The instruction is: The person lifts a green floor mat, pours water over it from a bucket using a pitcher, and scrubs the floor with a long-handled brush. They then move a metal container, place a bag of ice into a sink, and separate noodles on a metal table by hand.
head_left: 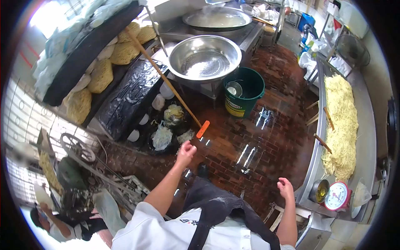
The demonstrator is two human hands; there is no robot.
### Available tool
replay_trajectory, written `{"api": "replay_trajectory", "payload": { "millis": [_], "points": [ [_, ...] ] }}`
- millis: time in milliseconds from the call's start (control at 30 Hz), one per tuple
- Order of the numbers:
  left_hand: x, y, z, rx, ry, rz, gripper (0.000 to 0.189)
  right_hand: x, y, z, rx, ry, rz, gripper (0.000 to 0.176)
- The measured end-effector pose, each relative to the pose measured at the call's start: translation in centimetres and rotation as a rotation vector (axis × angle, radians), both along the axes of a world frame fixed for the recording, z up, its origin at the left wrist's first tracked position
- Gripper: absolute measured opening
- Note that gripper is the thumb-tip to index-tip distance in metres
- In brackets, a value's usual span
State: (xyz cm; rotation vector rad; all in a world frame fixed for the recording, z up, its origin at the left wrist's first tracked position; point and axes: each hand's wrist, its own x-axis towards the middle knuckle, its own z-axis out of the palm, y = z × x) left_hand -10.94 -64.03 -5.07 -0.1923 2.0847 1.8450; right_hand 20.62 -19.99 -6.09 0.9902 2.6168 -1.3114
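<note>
My left hand (186, 154) is raised over the wet brick floor (262, 133), loosely curled and empty. Just beyond it lies the orange head (203, 129) of a long wooden pole (166, 81), which my hand does not touch. Out to the other side, my right hand (285, 188) also holds nothing, its fingers bent but not closed. It is left of the metal table (310, 171), which bears a long heap of pale noodles (341, 125), two wooden sticks, a red dial scale (337, 196) and a metal bowl of yellow liquid (320, 191).
A wide steel basin (204, 57) stands ahead, beside a green bucket (244, 91) with a metal dipper inside. Steam rises from a large pan (216, 18) behind. Filled bags line a shelf at left. Machinery (79, 150) and another person (62, 225) are at lower left.
</note>
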Motion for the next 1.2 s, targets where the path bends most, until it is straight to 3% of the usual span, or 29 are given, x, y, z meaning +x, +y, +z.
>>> {"api": "replay_trajectory", "payload": {
  "millis": [100, 200, 233, 267, 300, 333, 400, 433, 567, 600, 633, 667, 700, 767, 833, 867, 967, 1000, 1067, 1133, 1200],
  "points": [
    [-10.1, 0.0, 1.8, 0.179, -0.027, 0.187, 0.067, 3.2, 0.2, -3.2, 0.038, -0.016, -0.138, 0.026],
    [-23.0, -2.0, 3.0, 0.075, 0.014, 0.132, 0.061, 6.8, -3.4, -2.3, 0.12, -0.169, -0.275, 0.023],
    [-27.9, -2.7, 3.1, -0.055, 0.084, 0.148, 0.055, 10.1, -4.1, -5.5, -0.005, -0.178, -0.4, 0.022],
    [-31.4, -2.3, 4.9, -0.024, 0.206, 0.199, 0.047, 10.5, -6.1, -4.6, 0.001, -0.181, -0.484, 0.022],
    [-34.8, -2.6, 7.3, -0.219, 0.315, 0.119, 0.043, 11.0, -8.0, -3.7, -0.007, -0.247, -0.507, 0.021],
    [-44.8, -7.7, -2.5, 0.027, 0.59, 0.0, 0.046, 11.3, -10.2, -2.3, -0.023, -0.316, -0.535, 0.021],
    [-50.6, -9.1, 2.2, 0.071, 0.123, 0.251, 0.065, 11.3, -13.9, -0.9, -0.027, -0.303, -0.68, 0.024],
    [-53.0, -9.3, 3.5, 0.078, 0.108, 0.169, 0.065, 9.4, -15.7, 1.6, 0.01, -0.343, -0.716, 0.03],
    [-61.8, -11.2, 6.8, -0.601, 0.227, 0.481, 0.06, 7.6, -20.1, 2.2, -0.045, -0.355, -0.831, 0.032],
    [-63.7, -12.3, 5.0, -0.473, 0.209, 0.518, 0.062, 7.4, -21.1, 1.9, -0.019, -0.328, -0.823, 0.032],
    [-70.1, -16.8, 0.1, -0.582, 0.27, 0.368, 0.068, 6.6, -22.1, 2.6, -0.023, -0.334, -0.867, 0.032],
    [-67.7, -15.0, 1.1, -0.576, 0.282, 0.318, 0.068, 5.6, -23.1, 3.0, -0.001, -0.337, -0.85, 0.032],
    [-64.7, -13.7, 2.7, -0.333, 0.121, 0.283, 0.078, 4.5, -24.1, 3.4, 0.013, -0.341, -0.835, 0.032],
    [-65.9, -13.8, 0.8, -0.148, 0.1, 0.208, 0.076, 3.3, -26.0, 3.8, -0.015, -0.299, -0.874, 0.029],
    [-64.4, -12.0, 2.0, -0.176, 0.115, 0.307, 0.058, 3.0, -27.8, 3.2, 0.028, -0.318, -0.856, 0.028],
    [-65.3, -12.0, 1.6, -0.198, 0.118, 0.268, 0.058, 3.4, -28.9, 2.4, 0.043, -0.303, -0.844, 0.029],
    [-64.4, -12.0, -0.5, 0.075, 0.086, 0.129, 0.034, 3.7, -30.5, 1.7, -0.023, -0.417, -0.815, 0.024],
    [-62.0, -11.0, -1.5, 0.155, 0.131, 0.082, 0.031, 3.4, -31.6, 2.0, 0.009, -0.329, -0.887, 0.025],
    [-57.7, -8.6, -3.5, 0.261, -0.052, -0.042, 0.03, 3.3, -33.2, 1.7, -0.082, -0.336, -0.967, 0.029],
    [-50.5, -4.9, -3.8, 0.264, 0.007, -0.066, 0.032, 3.3, -35.5, 1.8, -0.139, -0.273, -1.031, 0.032],
    [-44.3, -0.2, -3.8, -0.064, 0.174, 0.044, 0.039, 4.1, -38.5, 0.9, -0.138, -0.258, -1.085, 0.031]
  ]
}}
